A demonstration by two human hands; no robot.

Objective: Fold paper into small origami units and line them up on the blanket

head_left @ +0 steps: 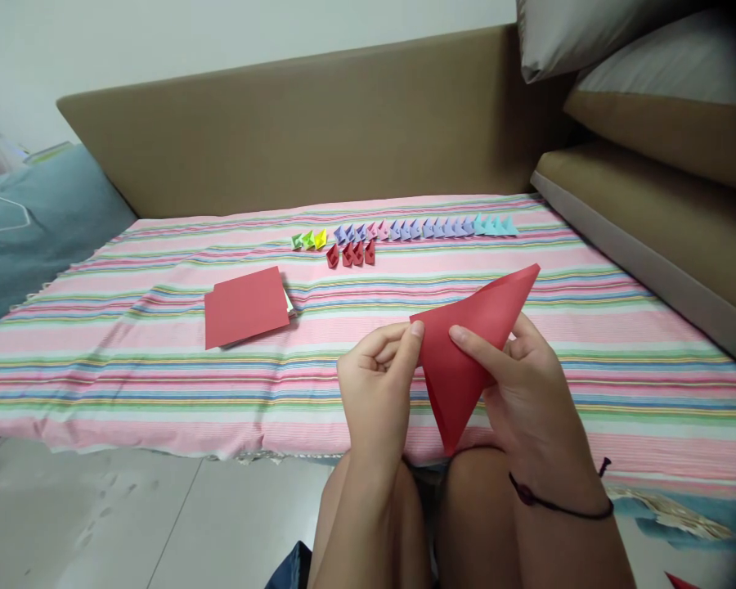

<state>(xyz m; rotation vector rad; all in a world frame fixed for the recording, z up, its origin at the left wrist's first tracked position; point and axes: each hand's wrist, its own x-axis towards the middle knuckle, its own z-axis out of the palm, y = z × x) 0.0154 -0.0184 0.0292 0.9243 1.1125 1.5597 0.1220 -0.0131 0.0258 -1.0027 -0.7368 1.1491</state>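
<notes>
A red sheet of paper (460,368), folded corner to corner into a triangle, is held up in front of me over the near edge of the striped cloth. My left hand (380,376) pinches its left corner between thumb and fingers. On the other side my right hand (527,393) grips it, thumb across the front face and fingers behind. One point of the triangle reaches up to the right and another hangs down toward my knees. The fingers behind the paper are partly hidden.
A stack of red paper sheets (249,307) lies left on the striped cloth (128,352). Small folded red paper boats (359,254) stand before a long row of purple, pink and blue ones (429,228). Green and yellow boats (308,240) sit left. Cushions (668,123) are piled at right.
</notes>
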